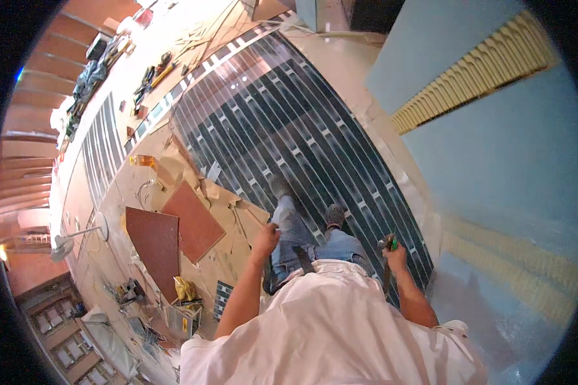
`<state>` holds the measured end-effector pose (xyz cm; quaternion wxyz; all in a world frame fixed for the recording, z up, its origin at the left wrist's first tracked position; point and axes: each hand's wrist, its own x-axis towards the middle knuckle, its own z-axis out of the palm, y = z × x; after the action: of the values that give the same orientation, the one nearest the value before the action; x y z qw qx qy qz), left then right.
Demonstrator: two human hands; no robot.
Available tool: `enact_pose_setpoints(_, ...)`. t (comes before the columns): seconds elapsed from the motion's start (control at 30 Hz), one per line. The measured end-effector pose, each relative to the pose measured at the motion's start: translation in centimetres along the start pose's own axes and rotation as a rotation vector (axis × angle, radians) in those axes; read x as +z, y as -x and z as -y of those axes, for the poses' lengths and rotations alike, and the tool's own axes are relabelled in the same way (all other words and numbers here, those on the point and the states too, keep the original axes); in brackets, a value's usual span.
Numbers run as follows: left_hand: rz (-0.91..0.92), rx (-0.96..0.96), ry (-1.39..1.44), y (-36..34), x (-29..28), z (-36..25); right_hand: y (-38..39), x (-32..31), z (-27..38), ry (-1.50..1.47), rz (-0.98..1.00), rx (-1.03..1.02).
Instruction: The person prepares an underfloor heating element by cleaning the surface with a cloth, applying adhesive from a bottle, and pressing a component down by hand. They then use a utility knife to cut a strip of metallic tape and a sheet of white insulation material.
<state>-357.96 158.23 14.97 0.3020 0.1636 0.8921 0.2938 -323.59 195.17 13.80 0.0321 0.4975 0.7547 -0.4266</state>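
While right hand (397,258) grips a tool (392,244) and left hand (267,239) curls, contents unclear, dropping the tool could gouge the striped sheet (315,138).

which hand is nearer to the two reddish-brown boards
Left: the left hand is right of the boards; the right hand, holding a tool, is farther right, over the striped floor.

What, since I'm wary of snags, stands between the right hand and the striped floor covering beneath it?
Nothing visible, apart from the tool in the right hand. The shoes stand on the striped floor covering, left of that hand.
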Motion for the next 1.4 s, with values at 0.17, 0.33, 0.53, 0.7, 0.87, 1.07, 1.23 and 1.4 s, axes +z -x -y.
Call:
enact_pose_setpoints(0.17,0.025,-0.239,-0.079,-4.0,-5.0,9.4,-9.2,3.6,9.0,0.136,-0.050,0.129)
enact_pose_setpoints(0.33,-0.024,-0.405,0.225,-13.2,-12.7,12.3,-12.6,8.7,18.2,0.091,-0.039,0.344)
enact_pose_setpoints(0.53,0.153,-0.297,0.198,-27.8,-22.2,13.7,-16.4,13.8,21.5,0.106,-0.151,0.277)
enact_pose_setpoints(0.7,-0.054,-0.321,0.196,-36.4,-29.2,14.1,-20.0,17.1,31.0,-0.004,-0.045,0.318)
enact_pose_setpoints(0.87,0.214,-0.236,-0.131,-40.6,-31.8,8.2,-27.7,20.2,33.9,0.166,0.146,0.494)
enact_pose_setpoints(1.07,0.483,-0.195,-0.342,-46.8,-27.3,-1.4,-39.5,25.1,28.7,0.107,-0.025,0.559)
enact_pose_setpoints(1.23,0.615,-0.163,-0.616,-51.3,-23.4,3.0,-48.8,28.7,32.1,0.127,0.083,0.409)
enact_pose_setpoints(1.4,0.711,-0.342,-0.737,-57.4,-19.8,-2.8,-56.7,34.8,27.5,0.184,-0.040,0.560)
